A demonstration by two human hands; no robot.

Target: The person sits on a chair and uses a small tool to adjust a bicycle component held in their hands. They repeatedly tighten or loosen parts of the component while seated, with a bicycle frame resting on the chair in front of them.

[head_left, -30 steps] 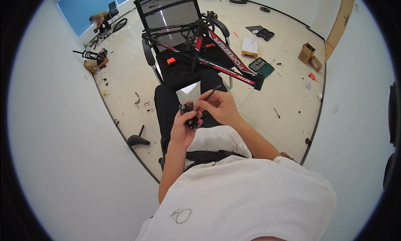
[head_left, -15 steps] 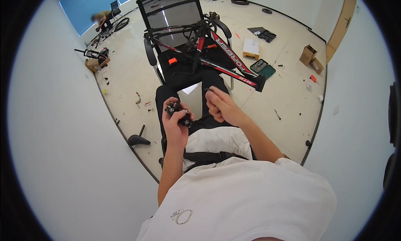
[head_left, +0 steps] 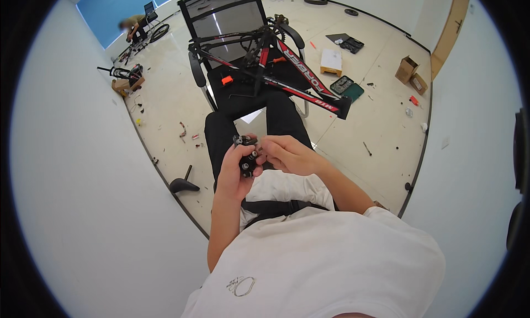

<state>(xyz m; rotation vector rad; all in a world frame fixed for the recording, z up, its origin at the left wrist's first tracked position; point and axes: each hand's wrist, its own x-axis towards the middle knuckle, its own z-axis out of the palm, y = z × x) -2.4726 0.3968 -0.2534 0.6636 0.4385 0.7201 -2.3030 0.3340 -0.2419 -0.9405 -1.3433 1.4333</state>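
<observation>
Over my lap, my left hand (head_left: 233, 177) is closed around a compact black part (head_left: 247, 164) with several silver round ends or bolt heads. My thumb lies across it, and the fingers cover its far side, so its exact kind does not show. My right hand (head_left: 295, 155) meets the part from the right, its thumb and fingertips pinched together at its edge. Whatever is in that pinch is too small and covered to name. In front of my knees, a black, red and white bicycle frame (head_left: 303, 70) rests across a black mesh-backed chair (head_left: 215, 23).
On the chair seat lie an orange-red piece (head_left: 227, 80) and a black hex key (head_left: 242, 95). A bicycle saddle (head_left: 184, 185) is on the floor at left. Toolboxes (head_left: 342, 84) and cardboard boxes (head_left: 407, 69) stand at right. Another person (head_left: 135, 24) bends over at the far left.
My right hand has come left and down to the black part, its fingers now against it. The left hand has turned the part and shifted slightly right.
</observation>
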